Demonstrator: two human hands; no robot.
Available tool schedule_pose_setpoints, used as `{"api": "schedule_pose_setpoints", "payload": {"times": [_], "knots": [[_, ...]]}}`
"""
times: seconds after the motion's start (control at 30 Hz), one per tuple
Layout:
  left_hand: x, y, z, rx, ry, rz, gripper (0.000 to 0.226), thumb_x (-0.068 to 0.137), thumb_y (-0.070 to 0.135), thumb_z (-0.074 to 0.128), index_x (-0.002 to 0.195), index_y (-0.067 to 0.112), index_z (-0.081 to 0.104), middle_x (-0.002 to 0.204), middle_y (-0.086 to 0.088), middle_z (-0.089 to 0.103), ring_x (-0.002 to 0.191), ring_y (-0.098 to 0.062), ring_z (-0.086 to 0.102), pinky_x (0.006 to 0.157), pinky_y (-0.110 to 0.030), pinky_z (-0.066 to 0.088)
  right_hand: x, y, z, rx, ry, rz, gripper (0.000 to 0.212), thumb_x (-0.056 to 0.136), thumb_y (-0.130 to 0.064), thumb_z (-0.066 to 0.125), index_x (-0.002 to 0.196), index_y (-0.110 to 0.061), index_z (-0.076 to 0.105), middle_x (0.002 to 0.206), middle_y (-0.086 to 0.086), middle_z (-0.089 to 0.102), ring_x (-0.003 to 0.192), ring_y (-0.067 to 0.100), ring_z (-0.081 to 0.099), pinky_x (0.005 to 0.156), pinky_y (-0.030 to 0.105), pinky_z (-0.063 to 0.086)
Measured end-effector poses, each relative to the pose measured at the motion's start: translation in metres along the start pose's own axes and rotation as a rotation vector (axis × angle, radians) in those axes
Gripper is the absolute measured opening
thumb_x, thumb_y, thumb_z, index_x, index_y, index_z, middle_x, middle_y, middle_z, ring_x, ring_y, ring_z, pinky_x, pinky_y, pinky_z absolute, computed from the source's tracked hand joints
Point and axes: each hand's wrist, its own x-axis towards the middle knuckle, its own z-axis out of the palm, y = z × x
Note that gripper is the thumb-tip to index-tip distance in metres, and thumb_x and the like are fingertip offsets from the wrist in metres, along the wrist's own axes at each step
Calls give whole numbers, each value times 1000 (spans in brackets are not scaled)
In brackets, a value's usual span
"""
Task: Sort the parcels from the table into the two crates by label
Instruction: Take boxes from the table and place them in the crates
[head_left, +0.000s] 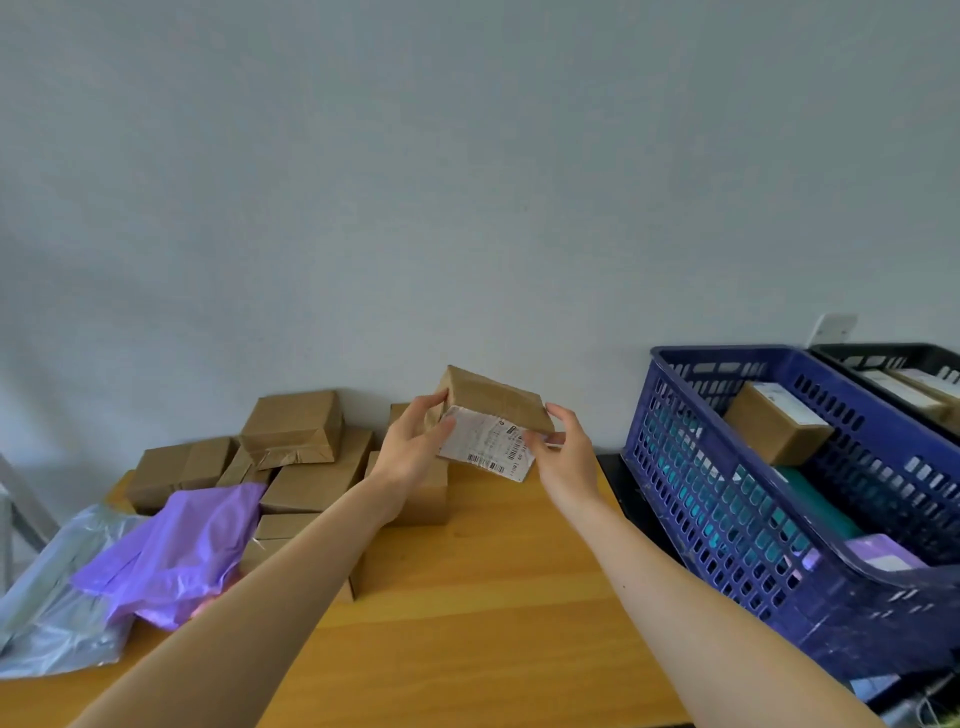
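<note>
Two hands hold one brown parcel (493, 400) in the air above the far edge of a wooden table (493, 597). The left hand (415, 441) grips the parcel's left end, its fingers (432, 405) curled over the top and the thumb pressed on the white barcode label (485, 441) that faces the camera. The right hand (563, 449) grips the right end, fingers behind the parcel and the thumb on the label's corner. The parcel sits tilted between the two hands, touching neither the table nor anything on it. Below and to the left, a pile of brown parcels (291, 431) lies against the wall, beside a purple bag (182, 545). To the right stands a blue crate (727, 519) holding another brown box (774, 423), with a black crate (852, 353) just behind it.
</note>
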Motion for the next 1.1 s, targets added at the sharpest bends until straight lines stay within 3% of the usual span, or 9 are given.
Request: {"api": "schedule_pose_setpoints", "payload": {"times": [0.3,0.47,0.6,0.67,0.73,0.83,0.97,1.03,1.1], "knots": [[-3,6,-1,70,81,74,44,89,33,65,123,16,42,121,3,55,97,-7,59,62,-16,53,-3,-22,-3,32,3,-3,49,92,-28,64,136,-17,45,111,-4,54,91,2,56,55,7,44],[-1,0,-1,81,97,51,44,84,38,69,113,19,41,110,7,56,87,-2,58,51,-11,48,-4,-25,-5,34,-30,-6,46,94,-15,60,138,-17,44,127,4,55,115,21,56,88,30,51],[2,-3,-4,104,97,39,46,82,43,70,109,21,40,111,5,56,102,-16,60,56,-15,50,-4,-25,-6,36,-69,-5,47,93,-9,60,138,-17,46,122,0,55,116,18,55,88,29,53],[2,-3,-7,133,87,30,52,80,47,70,113,23,38,111,8,55,102,-17,59,57,-14,50,-3,-24,-6,24,-92,-8,47,93,-7,60,136,-17,46,116,-5,54,112,13,54,72,12,50],[2,-4,-11,137,71,20,64,78,49,72,124,28,33,118,1,55,104,-19,58,72,-24,56,-1,-23,-7,8,-119,5,49,92,-5,60,137,-19,45,117,-5,52,107,7,51,59,5,44],[1,-7,-14,145,-3,-6,72,79,48,72,139,41,33,120,-2,52,108,-21,56,92,-44,54,-1,-21,-7,35,-158,49,56,92,-4,61,142,-18,39,124,-3,52,99,0,53,62,6,45],[-7,-5,-6,-59,45,-74,51,82,46,68,130,38,52,107,-2,64,93,-15,67,72,-33,60,-8,-24,4,86,-105,96,78,90,-18,67,151,-17,19,148,4,35,132,18,41,97,24,37],[-8,-5,-1,-134,109,-93,50,85,44,66,132,33,52,103,-3,66,92,-16,67,70,-32,60,-13,-26,13,166,-102,143,78,91,-21,67,149,-14,15,144,4,42,125,14,46,96,23,37],[-9,-3,5,-170,152,-101,48,87,44,65,131,32,52,104,-1,65,94,-17,67,71,-33,60,-17,-26,22,227,-124,176,55,92,-20,64,133,-18,27,130,2,54,103,2,55,82,12,42]]}}
